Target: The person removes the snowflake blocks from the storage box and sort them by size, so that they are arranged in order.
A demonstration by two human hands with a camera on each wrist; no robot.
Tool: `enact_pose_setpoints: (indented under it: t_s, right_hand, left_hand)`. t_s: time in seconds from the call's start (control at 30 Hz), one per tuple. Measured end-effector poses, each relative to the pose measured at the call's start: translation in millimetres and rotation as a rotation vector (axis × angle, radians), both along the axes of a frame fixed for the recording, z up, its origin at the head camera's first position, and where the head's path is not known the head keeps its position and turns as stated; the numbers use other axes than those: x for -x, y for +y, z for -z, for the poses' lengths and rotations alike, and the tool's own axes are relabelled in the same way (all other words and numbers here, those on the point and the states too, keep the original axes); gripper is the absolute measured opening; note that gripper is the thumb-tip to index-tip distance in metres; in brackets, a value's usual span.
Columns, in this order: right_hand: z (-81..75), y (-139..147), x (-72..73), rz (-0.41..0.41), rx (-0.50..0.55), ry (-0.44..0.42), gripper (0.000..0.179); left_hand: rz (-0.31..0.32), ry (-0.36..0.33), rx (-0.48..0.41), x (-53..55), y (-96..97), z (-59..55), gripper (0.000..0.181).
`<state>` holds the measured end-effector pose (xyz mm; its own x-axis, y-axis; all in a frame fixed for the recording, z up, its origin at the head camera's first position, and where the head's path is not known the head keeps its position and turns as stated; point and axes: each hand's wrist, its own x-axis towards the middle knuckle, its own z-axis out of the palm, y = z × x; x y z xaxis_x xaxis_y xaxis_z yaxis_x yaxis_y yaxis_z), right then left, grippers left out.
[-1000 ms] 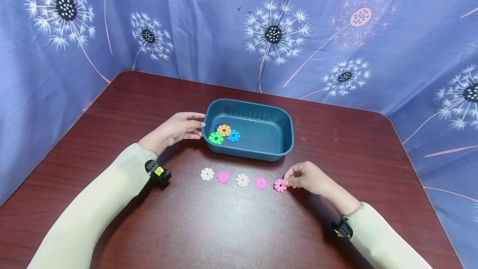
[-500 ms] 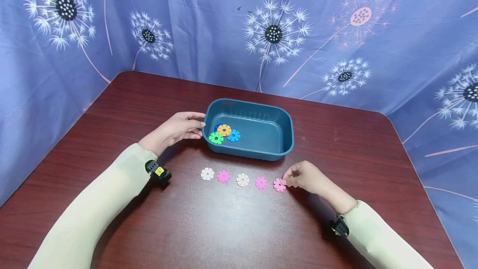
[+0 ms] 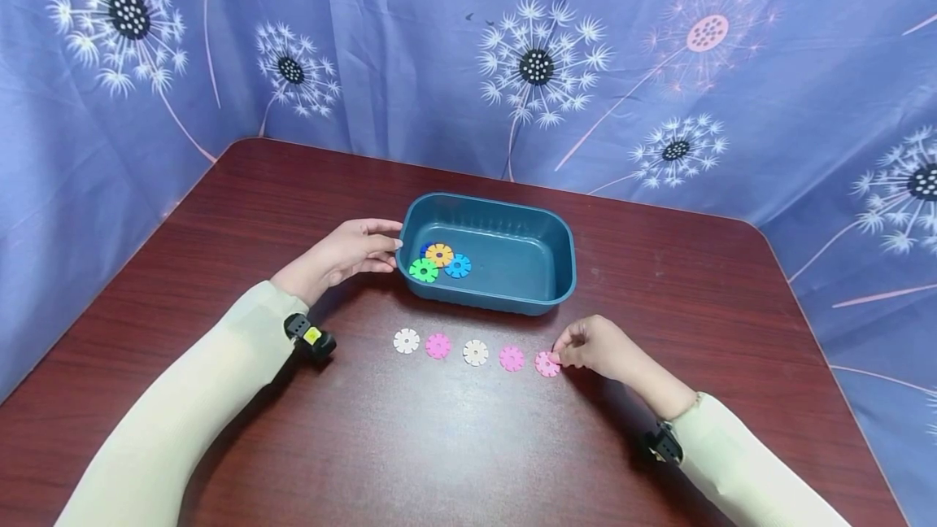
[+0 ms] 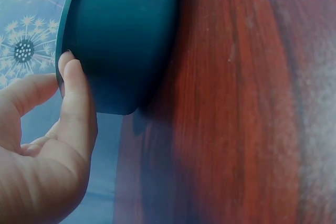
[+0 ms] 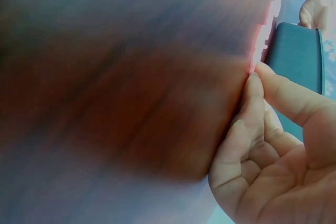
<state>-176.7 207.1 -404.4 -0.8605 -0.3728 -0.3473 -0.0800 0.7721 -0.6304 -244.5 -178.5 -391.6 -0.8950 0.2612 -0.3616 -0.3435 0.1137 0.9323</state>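
Observation:
My left hand (image 3: 350,250) holds the left end of a teal plastic tub (image 3: 498,296), thumb at the rim and fingers against the outer wall. The left wrist view shows those fingers (image 4: 76,85) on the tub (image 4: 126,35). With thumb and fingertips, my right hand (image 3: 599,345) pinches the edge of a pink notched interlocking disc (image 3: 545,363), low at the right end of a row. That row also has a white disc (image 3: 406,341), a pink disc (image 3: 437,346), a cream disc (image 3: 475,353) and another pink disc (image 3: 512,359).
Inside the tub, at its left, lie a green disc (image 3: 424,270), an orange disc (image 3: 439,255), a light blue disc (image 3: 458,266) and a partly covered dark blue disc (image 3: 426,249). The dark red wooden table (image 3: 439,454) meets a blue dandelion-print curtain (image 3: 424,63) behind.
My right hand has shifted slightly left with the pink disc, nearer the row, and has hardly moved in the last half second. My left hand and the tub are unchanged.

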Motion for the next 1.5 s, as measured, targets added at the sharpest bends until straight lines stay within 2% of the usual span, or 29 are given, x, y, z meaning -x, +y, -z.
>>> enact_pose_setpoints:
  t_s: [0.43, 0.6, 0.73, 0.9, 1.07, 1.27, 1.37, 1.5]
  right_hand:
    - [0.6, -0.2, -1.8, 0.012, 0.004, -0.003, 0.006]
    - [-3.0, 5.7, 2.6, -0.005, 0.085, -0.079, 0.017]
    - [-17.4, 9.0, 9.1, -0.045, 0.101, -0.143, 0.026]
    - [-44.1, 10.0, 17.9, -0.112, 0.057, -0.145, 0.028]
    - [-67.2, 9.3, 24.4, -0.117, 0.054, -0.092, 0.027]
    - [-84.7, 2.0, 31.2, -0.142, 0.042, -0.008, 0.025]
    - [-93.4, -7.2, 39.3, -0.165, 0.041, 0.046, 0.023]
    - [-106.2, -22.4, 55.6, -0.193, 0.044, 0.077, 0.025]
  left_hand:
    - [0.005, -0.004, -0.001, 0.3, -0.5, 0.5, 0.058]
    - [0.004, -0.01, -0.006, 0.6, -0.2, 2.1, 0.056]
    - [0.006, -0.011, -0.004, 0.3, 0.3, 2.1, 0.056]
    - [0.006, -0.007, -0.003, 0.4, 0.9, 1.9, 0.056]
    - [0.008, -0.005, -0.003, 0.2, 0.4, 0.5, 0.056]
    - [0.018, 0.001, -0.003, 0.4, -0.5, -1.2, 0.057]
    - [0.017, -0.001, 0.0, 0.9, -1.1, -1.1, 0.057]
    - [0.017, -0.006, -0.004, 0.8, -0.6, -1.2, 0.058]
